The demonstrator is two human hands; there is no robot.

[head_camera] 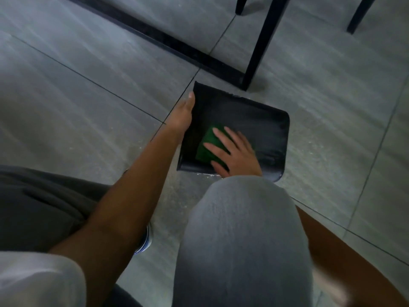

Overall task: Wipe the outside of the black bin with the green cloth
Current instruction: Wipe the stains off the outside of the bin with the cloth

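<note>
Black bin (261,120) lying on its side on grey tiled floor (88,63), used as landmark. Left of bin: left hand (182,114) along bin's left edge, thumb on top, fingers hidden behind the wall (grip type unclear, cannot tell if curled). On bin's upper face: green cloth (207,147), partly covered by right hand (232,151), fingers spread flat, pressing cloth down. Below bin: grey-trousered knee (241,229) hiding bin's near edge and right wrist. Shoe (145,240) mostly hidden under left forearm. Above bin: black table frame (259,47), top cut off. Slight motion blur throughout.
</note>
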